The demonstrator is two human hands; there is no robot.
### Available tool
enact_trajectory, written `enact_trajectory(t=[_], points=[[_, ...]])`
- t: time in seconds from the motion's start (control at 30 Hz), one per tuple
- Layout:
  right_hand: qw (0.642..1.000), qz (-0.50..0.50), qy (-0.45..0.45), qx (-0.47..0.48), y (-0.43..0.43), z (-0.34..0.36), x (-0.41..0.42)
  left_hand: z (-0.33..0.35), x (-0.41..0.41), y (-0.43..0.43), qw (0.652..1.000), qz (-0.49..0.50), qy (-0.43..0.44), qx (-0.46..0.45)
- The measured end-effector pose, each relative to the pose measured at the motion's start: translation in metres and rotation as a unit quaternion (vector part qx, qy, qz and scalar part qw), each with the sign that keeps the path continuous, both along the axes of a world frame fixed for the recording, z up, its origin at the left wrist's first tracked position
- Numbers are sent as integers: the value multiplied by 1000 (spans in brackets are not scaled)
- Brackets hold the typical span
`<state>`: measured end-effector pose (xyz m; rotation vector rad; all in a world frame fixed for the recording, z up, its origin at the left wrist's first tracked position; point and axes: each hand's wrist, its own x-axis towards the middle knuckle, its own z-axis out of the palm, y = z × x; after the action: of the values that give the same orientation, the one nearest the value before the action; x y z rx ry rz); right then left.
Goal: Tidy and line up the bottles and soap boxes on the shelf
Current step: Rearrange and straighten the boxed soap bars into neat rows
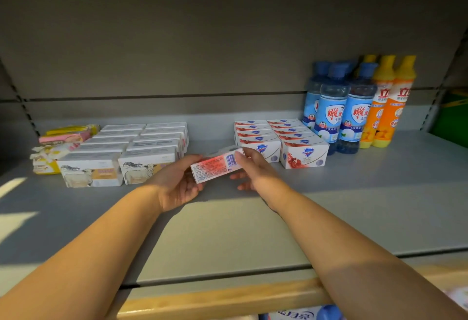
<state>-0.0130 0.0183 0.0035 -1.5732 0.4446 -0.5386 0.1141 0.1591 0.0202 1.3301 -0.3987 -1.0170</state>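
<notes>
Both my hands hold one white and red soap box (pixel 217 165) just above the grey shelf (pixel 354 193), its barcode side up. My left hand (pixel 177 183) grips its left end from below. My right hand (pixel 250 167) pinches its right end. Right behind it stand two rows of matching white and red soap boxes (pixel 281 140). Two rows of white soap boxes with a sheep picture (pixel 126 152) stand to the left. Blue bottles (pixel 334 107) and orange bottles with yellow caps (pixel 387 102) stand at the back right.
Loose yellow and pink soap packs (pixel 58 145) lie in a heap at the far left. A wooden rail (pixel 222 297) runs along the shelf's front edge, with more products on the level below. A green item (pixel 453 119) shows at the right edge.
</notes>
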Motion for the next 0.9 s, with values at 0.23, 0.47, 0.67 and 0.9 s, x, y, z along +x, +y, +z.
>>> enact_trajectory(t=[0.23, 0.47, 0.67, 0.9], points=[[989, 18, -88, 116, -4, 4, -8, 1, -5, -4, 995, 36, -54, -73], [981, -45, -127, -137, 2, 4, -13, 6, -9, -3, 988, 53, 50, -133], [820, -81, -212, -525, 12, 4, -12, 13, -6, 4, 971, 35, 142, -189], [808, -37, -108, -578, 17, 4, -17, 8, -10, 4, 979, 35, 62, -193]])
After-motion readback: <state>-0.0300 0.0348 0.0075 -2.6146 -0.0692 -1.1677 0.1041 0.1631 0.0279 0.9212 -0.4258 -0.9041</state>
